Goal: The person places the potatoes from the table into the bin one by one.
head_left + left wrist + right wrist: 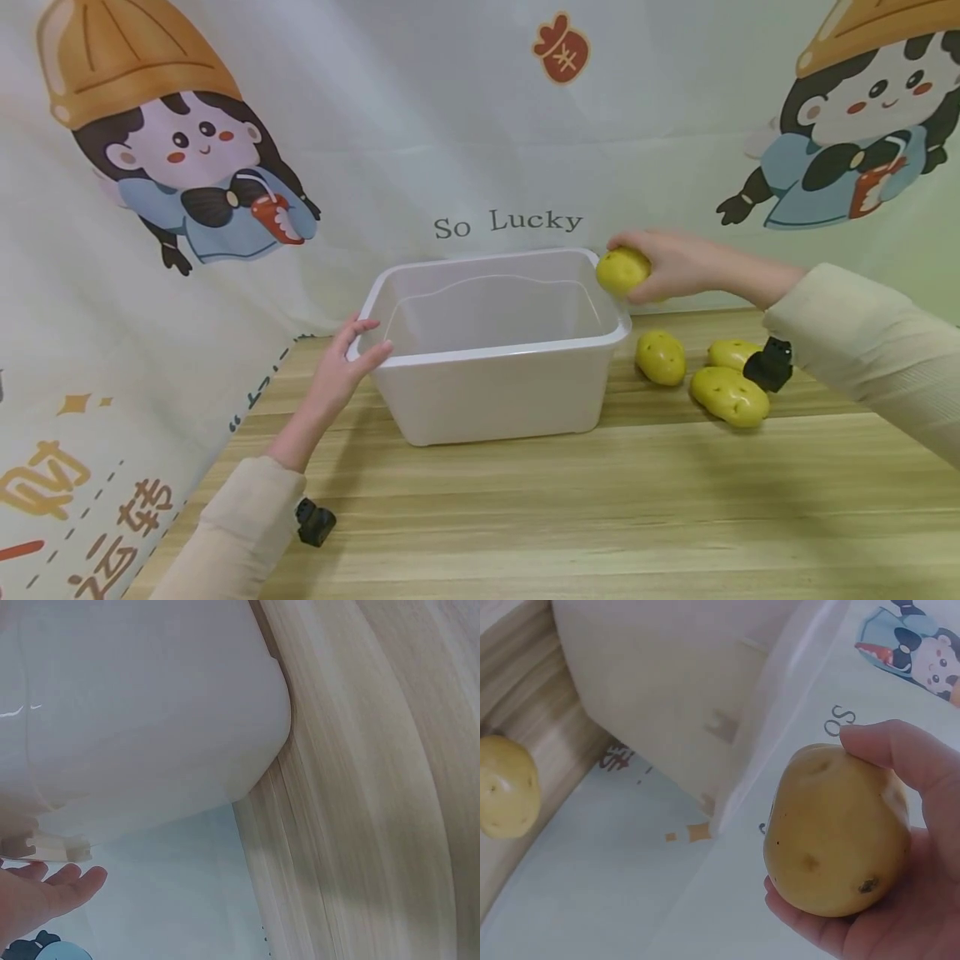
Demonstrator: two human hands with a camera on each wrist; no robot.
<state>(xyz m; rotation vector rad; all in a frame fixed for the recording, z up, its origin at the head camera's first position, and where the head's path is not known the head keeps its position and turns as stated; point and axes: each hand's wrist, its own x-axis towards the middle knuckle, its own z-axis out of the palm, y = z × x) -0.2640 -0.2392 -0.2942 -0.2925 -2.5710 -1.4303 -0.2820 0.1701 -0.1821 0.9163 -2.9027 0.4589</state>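
Note:
A white plastic bin [487, 396] stands on the wooden table with its open top facing up. At its left front corner, my left hand [348, 354] holds the rim, thumb and a finger lying over the edge. In the left wrist view, fingertips [79, 885] show beside the bin's wall [150, 727]. My right hand [678, 262] grips a yellow potato [622, 271], raised at the bin's right rim. Close up in the right wrist view, thumb and fingers wrap the potato [836, 832], which has a dark spot near its lower end.
Right of the bin lie several things: one potato [661, 358] close to its wall, another potato [729, 397] farther right, and a third potato [727, 353] behind that. Behind the bin hangs a printed cloth [450, 108] with cartoon figures. Black wrist cameras [315, 522] sit below both sleeves.

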